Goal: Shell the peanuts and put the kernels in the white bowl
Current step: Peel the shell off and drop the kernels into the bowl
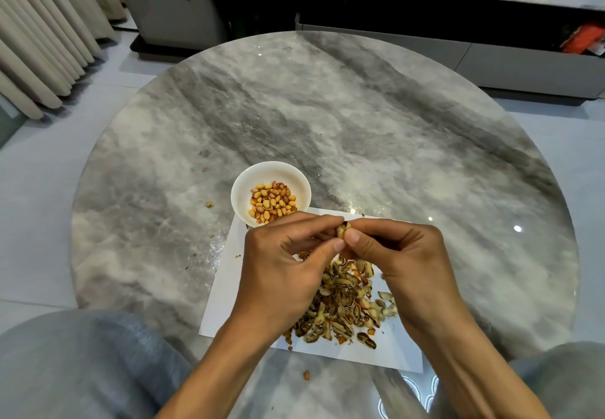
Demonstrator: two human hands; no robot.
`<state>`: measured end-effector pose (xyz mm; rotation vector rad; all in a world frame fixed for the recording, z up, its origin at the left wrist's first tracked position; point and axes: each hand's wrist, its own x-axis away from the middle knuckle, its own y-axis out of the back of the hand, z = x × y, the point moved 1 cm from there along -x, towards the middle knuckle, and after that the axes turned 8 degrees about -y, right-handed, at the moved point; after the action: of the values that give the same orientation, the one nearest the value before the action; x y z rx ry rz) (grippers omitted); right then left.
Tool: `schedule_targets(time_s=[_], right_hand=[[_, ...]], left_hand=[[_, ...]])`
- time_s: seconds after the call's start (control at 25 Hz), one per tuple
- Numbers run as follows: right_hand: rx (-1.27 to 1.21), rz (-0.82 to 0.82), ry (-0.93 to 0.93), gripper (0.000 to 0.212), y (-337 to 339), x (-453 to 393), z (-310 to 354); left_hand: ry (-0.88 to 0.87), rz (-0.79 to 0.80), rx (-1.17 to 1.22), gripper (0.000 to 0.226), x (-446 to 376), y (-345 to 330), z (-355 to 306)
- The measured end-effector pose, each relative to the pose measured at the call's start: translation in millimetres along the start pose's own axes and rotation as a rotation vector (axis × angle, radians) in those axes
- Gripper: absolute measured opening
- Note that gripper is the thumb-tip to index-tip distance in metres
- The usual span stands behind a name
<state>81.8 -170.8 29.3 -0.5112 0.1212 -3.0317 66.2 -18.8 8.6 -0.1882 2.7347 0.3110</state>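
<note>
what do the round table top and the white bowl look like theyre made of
Table top: looks like polished grey-white marble or a marble-look slab, going by the veining and glossy light spots. White bowl: probably glazed ceramic, with a smooth, evenly white wall, though plastic can't be ruled out.

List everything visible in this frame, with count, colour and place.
white bowl: one, white, on the table beyond the paper.
kernels: many, yellow to reddish, in the bowl.
sheet of paper: one, white, near table edge.
empty shells: a pile, tan and dark, on the paper.
stray kernel: one, reddish, on the table before the paper.
round table: one, grey marble.
peanut: one, tan, pinched between both hands.
left hand: pinching the peanut.
right hand: pinching the peanut.
</note>
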Motion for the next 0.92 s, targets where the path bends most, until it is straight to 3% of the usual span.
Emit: schedule_targets(time_s=[0.24,0.48,0.64,0.76,0.92], right_hand=[[-0.168,-0.061,-0.030,0.010,-11,1,-8],[-0.238,-0.139,-0.029,0.008,-17,5,-12],[-0.041,-0.183,0.108,0.017,-14,5,-9],[0.223,-0.199,0.343,0.014,-13,5,-9],[0.402,-0.325,0.570,0.012,-18,6,-16]], left_hand=[[0.107,-0.081,0.158,0.029,3,-6,0],[0.105,-0.117,0.148,0.031,5,-11,-5],[0.308,-0.087,0.409,0.021,-1,-8,-5],[0.478,-0.217,0.572,0.018,-1,-12,-6],[0.560,-0.351,0.706,0.012,2,-20,-10]])
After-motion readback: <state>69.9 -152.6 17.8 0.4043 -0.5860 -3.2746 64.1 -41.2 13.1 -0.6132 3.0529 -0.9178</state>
